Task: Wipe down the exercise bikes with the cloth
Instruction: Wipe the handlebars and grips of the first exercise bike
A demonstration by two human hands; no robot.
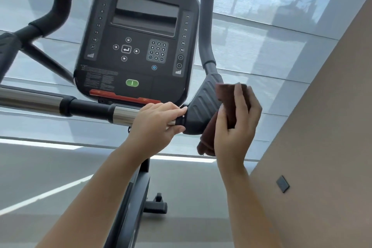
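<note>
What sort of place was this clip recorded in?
Probably a gym or fitness room: an exercise bike console with numbered level buttons, a brown cloth held against its handlebar, and tall shaded windows behind.

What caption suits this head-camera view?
Right hand holds brown cloth against ribbed handlebar joint; left hand grips chrome bar.

tally at the bike

one exercise bike (pixel 88 106), carrying one console (pixel 136 42) with one green button (pixel 132 83) and one keypad (pixel 157 51); two upright grips (pixel 206 26); one cloth (pixel 224 94); two hands (left hand (pixel 155 123), right hand (pixel 237 133)); one wall plate (pixel 282 184)
</note>
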